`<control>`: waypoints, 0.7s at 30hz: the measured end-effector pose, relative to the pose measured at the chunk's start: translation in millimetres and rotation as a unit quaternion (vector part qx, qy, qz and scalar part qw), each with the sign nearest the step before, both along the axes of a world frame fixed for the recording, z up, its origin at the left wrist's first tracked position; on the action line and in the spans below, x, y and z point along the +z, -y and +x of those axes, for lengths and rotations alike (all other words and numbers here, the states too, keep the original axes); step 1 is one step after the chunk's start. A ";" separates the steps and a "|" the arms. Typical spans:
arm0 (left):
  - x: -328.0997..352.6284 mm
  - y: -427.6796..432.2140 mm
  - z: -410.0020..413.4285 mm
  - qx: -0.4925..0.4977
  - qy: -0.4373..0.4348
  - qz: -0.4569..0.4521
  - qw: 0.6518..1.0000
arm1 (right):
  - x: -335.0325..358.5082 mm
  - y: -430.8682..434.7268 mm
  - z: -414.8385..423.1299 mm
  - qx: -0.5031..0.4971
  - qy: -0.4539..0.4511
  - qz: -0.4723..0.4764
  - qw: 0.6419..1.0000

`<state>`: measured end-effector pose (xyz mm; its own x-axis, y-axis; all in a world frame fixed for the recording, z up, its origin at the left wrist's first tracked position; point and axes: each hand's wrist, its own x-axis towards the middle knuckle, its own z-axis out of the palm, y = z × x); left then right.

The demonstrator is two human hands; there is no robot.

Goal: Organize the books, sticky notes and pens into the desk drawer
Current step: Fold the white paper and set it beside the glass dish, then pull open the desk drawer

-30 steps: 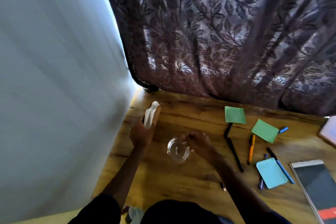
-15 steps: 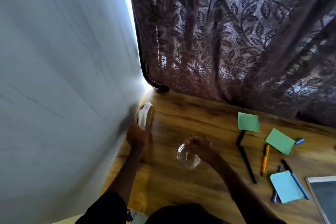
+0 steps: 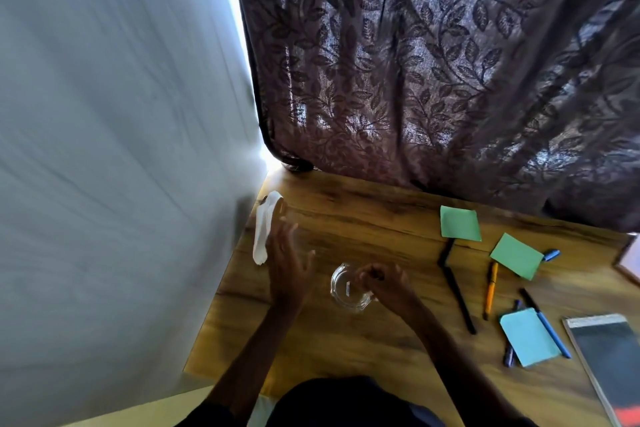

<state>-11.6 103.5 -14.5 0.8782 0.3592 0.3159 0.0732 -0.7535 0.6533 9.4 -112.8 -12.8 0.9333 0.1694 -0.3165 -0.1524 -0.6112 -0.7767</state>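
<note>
On the wooden desk my right hand grips the rim of a clear glass. My left hand hovers open beside a white roll of paper that lies at the desk's left edge, apart from my fingers. To the right lie two green sticky notes and a light blue sticky note. Between them are a black pen, an orange pen and a blue pen. A dark spiral notebook sits at the right edge.
A grey wall stands close on the left. A dark leaf-patterned curtain hangs along the desk's back edge. A book corner shows at the far right. A blue cap pokes out from under a green note.
My left hand has let go of the white roll, which now lies by the wall, and has opened and drawn back towards the glass. The right hand stays on the glass.
</note>
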 end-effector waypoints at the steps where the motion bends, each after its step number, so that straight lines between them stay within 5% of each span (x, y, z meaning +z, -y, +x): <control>1: -0.7 7.9 -1.7 -0.028 0.007 -0.015 0.999 | -0.7 3.6 -2.5 -0.005 0.000 -0.007 1.000; 21: -0.2 157.8 -56.4 -0.361 -0.002 0.003 0.933 | 17.4 130.9 -113.5 -0.219 -0.048 0.053 0.973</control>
<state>-68.0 -54.4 -14.7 0.8921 -0.3274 0.3114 -0.4513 -0.6113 0.6501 -104.0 -243.7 4.6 0.8901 -0.2016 -0.4088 -0.4558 -0.3888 -0.8007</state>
